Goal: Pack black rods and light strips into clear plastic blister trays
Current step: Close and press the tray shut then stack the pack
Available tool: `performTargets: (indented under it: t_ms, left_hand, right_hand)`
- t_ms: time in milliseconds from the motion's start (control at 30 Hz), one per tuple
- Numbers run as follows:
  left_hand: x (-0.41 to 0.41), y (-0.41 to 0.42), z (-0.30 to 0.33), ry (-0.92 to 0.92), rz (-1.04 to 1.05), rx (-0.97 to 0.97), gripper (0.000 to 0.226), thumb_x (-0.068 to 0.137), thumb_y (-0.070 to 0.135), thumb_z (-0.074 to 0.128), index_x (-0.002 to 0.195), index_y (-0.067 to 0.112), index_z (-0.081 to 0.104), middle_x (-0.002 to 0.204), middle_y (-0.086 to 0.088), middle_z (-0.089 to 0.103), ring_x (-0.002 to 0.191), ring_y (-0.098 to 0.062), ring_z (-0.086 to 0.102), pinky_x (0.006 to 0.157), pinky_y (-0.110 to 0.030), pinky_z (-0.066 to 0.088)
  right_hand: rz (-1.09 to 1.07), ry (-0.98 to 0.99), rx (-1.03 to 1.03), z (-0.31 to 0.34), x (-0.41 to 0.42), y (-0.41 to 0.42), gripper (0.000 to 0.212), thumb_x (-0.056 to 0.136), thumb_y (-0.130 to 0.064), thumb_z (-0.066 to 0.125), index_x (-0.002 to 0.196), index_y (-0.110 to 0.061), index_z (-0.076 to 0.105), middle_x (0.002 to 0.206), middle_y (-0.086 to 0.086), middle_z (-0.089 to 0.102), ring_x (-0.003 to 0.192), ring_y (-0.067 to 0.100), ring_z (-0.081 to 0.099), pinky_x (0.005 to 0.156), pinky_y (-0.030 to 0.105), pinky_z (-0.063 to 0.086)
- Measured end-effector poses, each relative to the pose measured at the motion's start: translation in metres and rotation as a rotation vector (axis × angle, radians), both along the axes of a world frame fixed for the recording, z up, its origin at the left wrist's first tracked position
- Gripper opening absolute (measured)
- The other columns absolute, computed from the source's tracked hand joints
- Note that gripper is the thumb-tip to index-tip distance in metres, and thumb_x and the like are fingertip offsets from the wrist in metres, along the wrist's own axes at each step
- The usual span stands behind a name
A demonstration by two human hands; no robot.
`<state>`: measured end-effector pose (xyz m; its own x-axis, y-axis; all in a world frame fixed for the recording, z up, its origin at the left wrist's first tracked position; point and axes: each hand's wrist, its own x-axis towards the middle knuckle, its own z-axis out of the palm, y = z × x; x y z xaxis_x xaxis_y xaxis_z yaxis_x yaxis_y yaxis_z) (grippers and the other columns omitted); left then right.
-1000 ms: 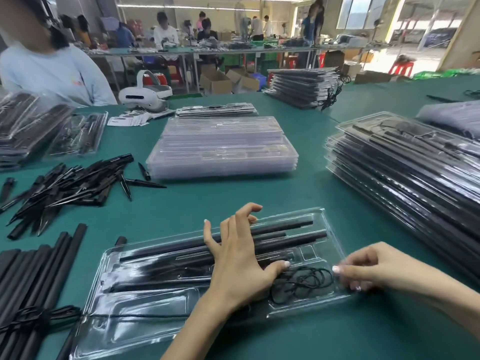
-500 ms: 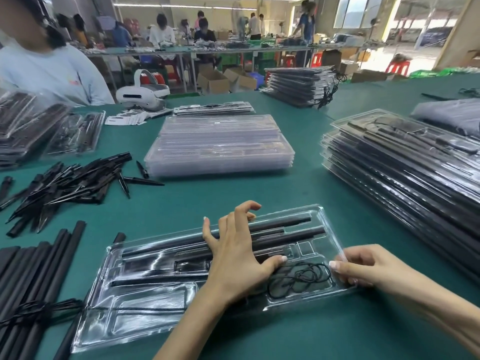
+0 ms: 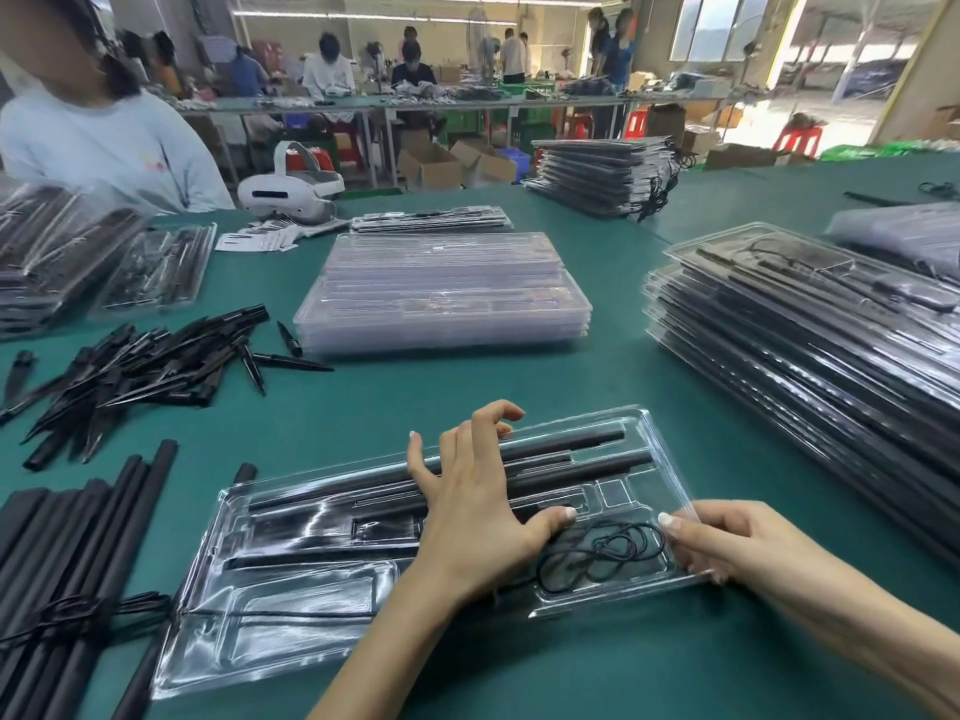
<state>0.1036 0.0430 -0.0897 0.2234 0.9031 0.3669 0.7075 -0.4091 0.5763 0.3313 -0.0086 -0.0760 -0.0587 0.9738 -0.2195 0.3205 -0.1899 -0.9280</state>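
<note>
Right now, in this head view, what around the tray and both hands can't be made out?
- Tray centre: the left hand lies over the rods, hiding what is under the palm.
- Right hand: its lower fingers curl under the tray's right edge, so the grip is partly hidden.
- Cord: seen through glare; its ends are unclear.
- Loose rod bundle: cut off by the left and bottom edges.
</note>
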Motion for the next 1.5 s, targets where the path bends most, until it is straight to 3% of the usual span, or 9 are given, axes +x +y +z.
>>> performTargets:
  t_ms: [400, 567, 733, 867, 967, 1100, 1267, 1400, 1500]
  left_hand:
    - [0.001, 0.001, -0.005, 0.017, -0.012, -0.015, 0.071, 0.061, 0.066, 0.054, 0.116, 0.044, 0.016, 0.115, 0.017, 0.038, 0.115, 0.003, 0.029, 0.112, -0.040, -0.017]
    - [0.001, 0.002, -0.006, 0.009, -0.017, -0.052, 0.067, 0.056, 0.073, 0.047, 0.106, 0.053, 0.007, 0.114, 0.018, 0.038, 0.111, 0.006, 0.027, 0.112, -0.040, -0.015]
    - [0.000, 0.004, -0.005, -0.011, -0.049, -0.070, 0.070, 0.058, 0.069, 0.053, 0.110, 0.050, 0.011, 0.117, 0.020, 0.040, 0.115, 0.006, 0.029, 0.113, -0.035, -0.013]
    - [-0.015, 0.011, 0.005, -0.640, -0.079, -0.210, 0.048, 0.076, 0.028, 0.071, 0.112, 0.036, 0.039, 0.120, 0.006, 0.051, 0.114, -0.003, 0.046, 0.104, -0.020, 0.031]
    - [-0.033, 0.014, 0.010, -0.961, 0.172, -0.102, 0.032, 0.089, -0.004, 0.054, 0.102, 0.025, 0.052, 0.110, 0.001, 0.057, 0.099, 0.000, 0.055, 0.097, -0.024, 0.045]
    - [-0.055, 0.013, 0.010, -0.561, 0.183, -0.058, 0.030, 0.088, 0.001, 0.058, 0.103, 0.026, 0.051, 0.109, 0.008, 0.053, 0.105, -0.005, 0.050, 0.095, -0.021, 0.038]
    - [-0.095, 0.004, 0.003, 0.028, 0.064, -0.022, 0.042, 0.092, 0.027, 0.058, 0.132, 0.025, 0.045, 0.127, 0.013, 0.048, 0.123, -0.005, 0.037, 0.107, -0.021, 0.024]
    - [-0.111, 0.000, -0.006, 0.316, 0.159, -0.174, 0.060, 0.092, 0.059, 0.035, 0.146, 0.037, 0.023, 0.146, 0.014, 0.032, 0.141, -0.009, 0.016, 0.119, -0.039, 0.002]
    - [-0.112, 0.003, -0.010, 0.407, 0.210, -0.233, 0.072, 0.083, 0.073, 0.020, 0.146, 0.038, 0.020, 0.136, 0.011, 0.032, 0.135, -0.010, 0.019, 0.118, -0.046, -0.003]
  right_hand:
    - [-0.118, 0.026, 0.088, -0.010, -0.006, -0.005, 0.031, 0.082, -0.021, 0.067, 0.055, -0.012, 0.056, 0.057, 0.003, 0.052, 0.052, 0.008, 0.043, 0.051, 0.018, 0.032]
    - [-0.177, 0.061, 0.152, -0.017, -0.010, -0.008, 0.034, 0.085, -0.008, 0.064, 0.062, 0.010, 0.048, 0.058, 0.007, 0.042, 0.053, 0.009, 0.037, 0.047, 0.013, 0.030]
    - [-0.103, 0.023, 0.128, -0.010, -0.008, -0.006, 0.030, 0.085, -0.018, 0.065, 0.059, -0.008, 0.056, 0.056, 0.001, 0.049, 0.052, 0.008, 0.040, 0.047, 0.014, 0.031]
    - [-0.125, -0.037, 0.109, -0.008, -0.005, 0.001, 0.033, 0.087, -0.023, 0.063, 0.060, -0.005, 0.059, 0.053, -0.001, 0.051, 0.047, 0.006, 0.043, 0.044, 0.012, 0.032]
    - [-0.144, -0.030, 0.093, -0.012, -0.009, 0.004, 0.031, 0.089, -0.023, 0.062, 0.062, -0.007, 0.060, 0.055, -0.001, 0.054, 0.047, 0.008, 0.046, 0.045, 0.013, 0.036]
    - [-0.166, -0.022, 0.085, -0.013, -0.014, 0.005, 0.030, 0.091, -0.023, 0.059, 0.069, -0.003, 0.059, 0.058, 0.000, 0.056, 0.052, 0.017, 0.058, 0.044, 0.016, 0.040]
    - [-0.189, -0.018, 0.008, -0.007, -0.014, 0.010, 0.028, 0.091, -0.015, 0.060, 0.067, 0.000, 0.059, 0.056, 0.005, 0.054, 0.047, 0.020, 0.058, 0.039, 0.016, 0.040]
    - [-0.256, 0.257, -0.079, -0.005, -0.020, 0.012, 0.017, 0.087, -0.013, 0.060, 0.091, 0.004, 0.064, 0.078, 0.016, 0.070, 0.067, 0.031, 0.072, 0.050, 0.022, 0.056]
    - [-0.268, 0.573, -0.136, -0.001, -0.032, 0.011, 0.024, 0.077, -0.021, 0.063, 0.099, -0.012, 0.062, 0.078, 0.015, 0.071, 0.069, 0.030, 0.071, 0.056, 0.028, 0.059]
